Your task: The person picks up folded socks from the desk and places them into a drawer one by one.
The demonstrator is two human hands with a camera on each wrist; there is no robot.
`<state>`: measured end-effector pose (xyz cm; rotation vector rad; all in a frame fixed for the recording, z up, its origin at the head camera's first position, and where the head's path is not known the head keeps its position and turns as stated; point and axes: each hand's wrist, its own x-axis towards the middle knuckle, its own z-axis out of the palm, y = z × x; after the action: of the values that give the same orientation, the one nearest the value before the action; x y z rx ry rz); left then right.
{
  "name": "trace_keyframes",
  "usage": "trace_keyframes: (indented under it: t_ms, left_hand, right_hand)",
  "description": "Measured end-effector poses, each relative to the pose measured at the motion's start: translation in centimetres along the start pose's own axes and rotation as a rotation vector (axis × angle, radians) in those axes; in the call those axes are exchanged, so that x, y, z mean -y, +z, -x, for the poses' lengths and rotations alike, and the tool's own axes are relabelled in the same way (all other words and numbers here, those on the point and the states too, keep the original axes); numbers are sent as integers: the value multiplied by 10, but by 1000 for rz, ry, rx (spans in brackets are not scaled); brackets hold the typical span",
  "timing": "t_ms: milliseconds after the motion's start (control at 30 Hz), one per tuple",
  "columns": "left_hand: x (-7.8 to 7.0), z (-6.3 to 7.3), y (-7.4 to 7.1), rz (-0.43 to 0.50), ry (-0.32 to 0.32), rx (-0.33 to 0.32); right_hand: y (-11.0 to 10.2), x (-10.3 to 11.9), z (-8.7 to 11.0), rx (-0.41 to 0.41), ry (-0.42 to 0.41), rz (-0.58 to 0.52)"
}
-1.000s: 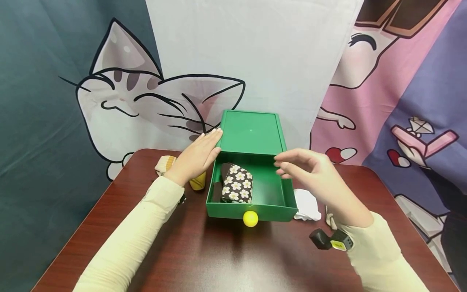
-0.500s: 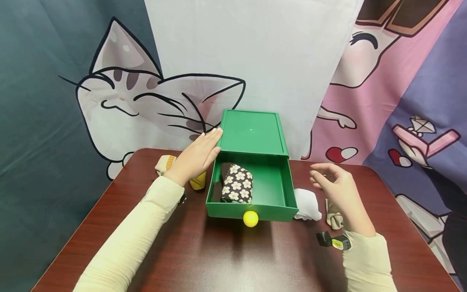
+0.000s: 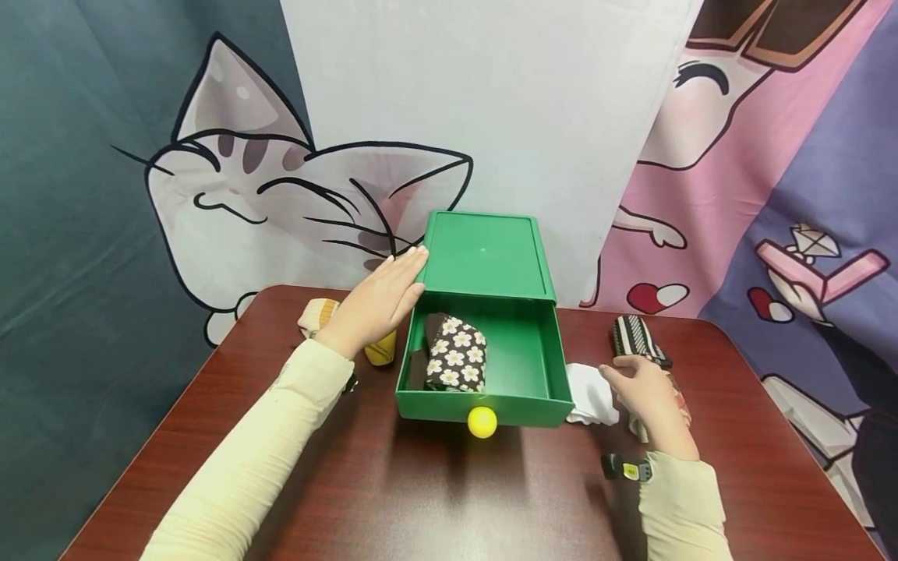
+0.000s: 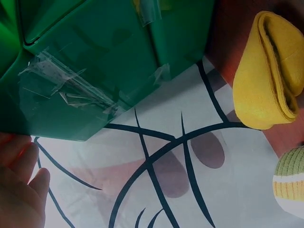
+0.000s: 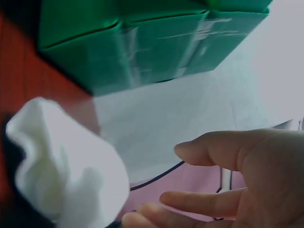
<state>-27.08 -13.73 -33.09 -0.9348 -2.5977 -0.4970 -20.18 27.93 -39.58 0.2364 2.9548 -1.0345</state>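
Observation:
A green drawer box (image 3: 484,253) stands on the table with its drawer (image 3: 515,413) pulled out. Inside, on the left, lies a dark rolled sock with white flowers (image 3: 456,354). My left hand (image 3: 379,300) rests with straight fingers against the box's upper left side. My right hand (image 3: 648,393) hovers at the right, thumb and fingers apart, holding nothing. Just left of it lies a folded white sock (image 3: 591,393), also in the right wrist view. Beyond is a black-and-white striped sock (image 3: 637,339). A beige and reddish sock (image 3: 679,401) is partly hidden by that hand.
Left of the box lie a yellow folded sock (image 4: 263,71) and a cream sock with yellow stripes (image 4: 289,183), partly behind my left hand in the head view. A yellow ball knob (image 3: 482,421) sticks out from the drawer front. A printed cloth (image 3: 547,101) hangs behind the table.
My right hand has moved right from the drawer's right edge, then lower towards the white sock, uncovering the striped sock. The left hand, box and drawer stay put.

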Motion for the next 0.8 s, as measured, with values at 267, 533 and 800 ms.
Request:
trace_keyframes:
  t_ms: [267,533,800]
  left_hand:
    - [1,0,1,-7,2,1]
    - [2,0,2,-12,2,0]
    - [0,1,1,-3,-3,0]
  right_hand:
    - [15,-12,-6,81,30,46]
    - [28,-20,-13,98,-5,102]
    - [34,-16,-10,76,5,65]
